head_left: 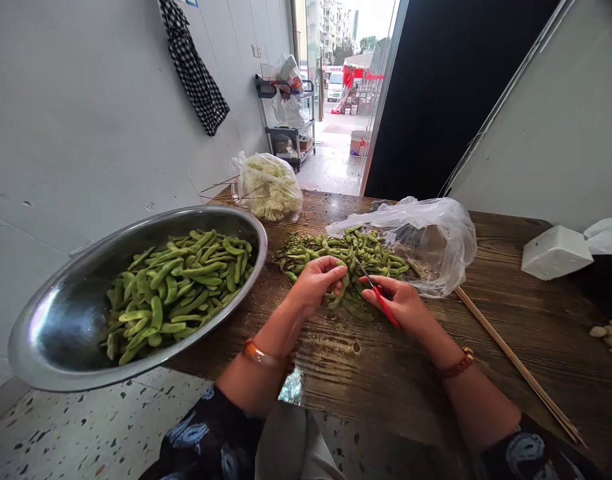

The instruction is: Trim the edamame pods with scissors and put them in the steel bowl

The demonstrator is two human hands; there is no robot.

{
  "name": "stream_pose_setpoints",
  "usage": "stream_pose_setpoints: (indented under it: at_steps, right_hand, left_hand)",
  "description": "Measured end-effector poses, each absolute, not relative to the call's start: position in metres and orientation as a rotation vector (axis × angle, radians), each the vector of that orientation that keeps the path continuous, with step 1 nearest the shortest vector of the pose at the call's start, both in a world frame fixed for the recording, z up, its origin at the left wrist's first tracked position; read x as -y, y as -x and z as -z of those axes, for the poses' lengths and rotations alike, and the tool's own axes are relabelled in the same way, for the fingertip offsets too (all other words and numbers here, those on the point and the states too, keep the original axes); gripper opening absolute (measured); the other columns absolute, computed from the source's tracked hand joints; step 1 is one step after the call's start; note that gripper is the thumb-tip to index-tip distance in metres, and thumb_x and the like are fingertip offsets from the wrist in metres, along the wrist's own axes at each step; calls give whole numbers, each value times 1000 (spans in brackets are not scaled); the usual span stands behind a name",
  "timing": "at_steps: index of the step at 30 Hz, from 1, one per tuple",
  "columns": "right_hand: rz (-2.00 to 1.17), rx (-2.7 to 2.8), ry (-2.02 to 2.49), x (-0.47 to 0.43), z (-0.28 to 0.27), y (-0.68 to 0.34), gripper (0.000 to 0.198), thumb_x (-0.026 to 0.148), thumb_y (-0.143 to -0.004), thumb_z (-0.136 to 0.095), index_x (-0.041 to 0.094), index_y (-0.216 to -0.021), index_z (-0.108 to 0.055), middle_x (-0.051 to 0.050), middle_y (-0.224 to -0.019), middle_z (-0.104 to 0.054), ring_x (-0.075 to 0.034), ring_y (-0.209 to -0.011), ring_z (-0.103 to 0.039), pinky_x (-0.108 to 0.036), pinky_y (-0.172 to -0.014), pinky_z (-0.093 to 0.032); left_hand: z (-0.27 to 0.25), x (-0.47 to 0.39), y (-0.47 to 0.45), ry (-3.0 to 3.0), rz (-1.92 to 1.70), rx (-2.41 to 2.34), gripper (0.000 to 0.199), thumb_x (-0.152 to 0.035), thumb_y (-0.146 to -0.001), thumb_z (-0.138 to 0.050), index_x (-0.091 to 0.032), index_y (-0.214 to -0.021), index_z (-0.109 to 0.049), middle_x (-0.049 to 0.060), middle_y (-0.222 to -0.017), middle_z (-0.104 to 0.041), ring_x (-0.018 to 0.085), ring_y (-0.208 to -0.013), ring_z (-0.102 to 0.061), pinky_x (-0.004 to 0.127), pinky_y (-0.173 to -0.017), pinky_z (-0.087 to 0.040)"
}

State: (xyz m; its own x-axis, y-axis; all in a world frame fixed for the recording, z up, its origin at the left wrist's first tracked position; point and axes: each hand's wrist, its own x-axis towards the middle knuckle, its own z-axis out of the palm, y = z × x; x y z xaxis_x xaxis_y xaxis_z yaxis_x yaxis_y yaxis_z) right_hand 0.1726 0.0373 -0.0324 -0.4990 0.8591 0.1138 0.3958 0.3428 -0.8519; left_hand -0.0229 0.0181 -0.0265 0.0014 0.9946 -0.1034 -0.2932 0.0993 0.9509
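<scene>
Left hand (317,283) palm-down, fingers pinching a bean pod (339,298); right hand (397,301) fingers curled around red scissors (381,298).

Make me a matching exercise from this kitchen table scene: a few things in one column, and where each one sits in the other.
Things:
1. red-handled scissors
2. round steel bowl of green pods
3. clear plastic bag of pale cut vegetable
4. long bamboo skewers

Places:
A. far edge of the wooden table
B. in the right hand
C. overhanging the table's left edge
D. lying to the right of the right arm

Pairs: 1-B, 2-C, 3-A, 4-D
</scene>
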Motion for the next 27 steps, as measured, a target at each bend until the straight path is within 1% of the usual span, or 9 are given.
stream_pose_setpoints:
  at_steps: [3,5,9,13,18,23,27]
  right_hand:
    - [-1082,2021,1094,-37,34,-172,51,53,-80,-60,12,-109,-69,2,-63,-52,-11,-57,-42,-23,-52,-34]
    - [-1087,2015,1084,-37,34,-172,52,53,-80,-60,12,-110,-68,2,-63,-51,-11,-57,-42,-23,-53,-34]
    - [-1073,2022,1083,-36,34,-171,55,54,-80,-60,11,-113,-67,2,-63,-52,-11,-57,-42,-23,-53,-36]
    - [-970,2059,1132,-33,34,-170,57,53,-77,-62,11,-115,-67,1,-64,-56,-12,-57,-46,-24,-53,-38]
    - [-872,2081,1137,-31,36,-169,57,53,-77,-63,11,-115,-67,-1,-67,-61,-14,-59,-51,-25,-55,-42]
    - [-844,2029,1139,-32,35,-168,52,50,-78,-63,11,-112,-68,-2,-70,-64,-14,-60,-54,-25,-57,-45]
    - [-790,2049,1144,-32,35,-168,51,47,-78,-65,11,-112,-68,-2,-71,-64,-14,-60,-54,-25,-57,-45]
  left_hand:
    - [25,-20,24,-772,-1370,-971,34,-27,-62,-81,-12,-79,-56,-3,-63,-58,7,-54,-59,19,-53,-51]
    - [24,-20,24,-705,-1403,-931,31,-21,-64,-80,-12,-79,-55,-2,-65,-61,9,-59,-63,20,-60,-54]
    - [23,-20,23,-620,-1424,-869,25,-12,-67,-76,-11,-81,-55,0,-67,-65,10,-63,-67,21,-66,-56]
    - [24,-19,20,-588,-1435,-814,25,-9,-67,-75,-11,-81,-54,0,-67,-65,11,-64,-68,21,-66,-56]
    - [27,-18,18,-634,-1398,-813,28,-13,-66,-77,-11,-80,-53,0,-67,-65,12,-64,-68,22,-65,-56]
    - [31,-16,14,-817,-1297,-872,33,-25,-65,-79,-12,-78,-52,2,-69,-66,11,-56,-65,22,-54,-53]
    - [28,-12,12,-969,-1209,-912,35,-34,-68,-77,-11,-85,-56,2,-69,-65,10,-54,-61,21,-52,-50]
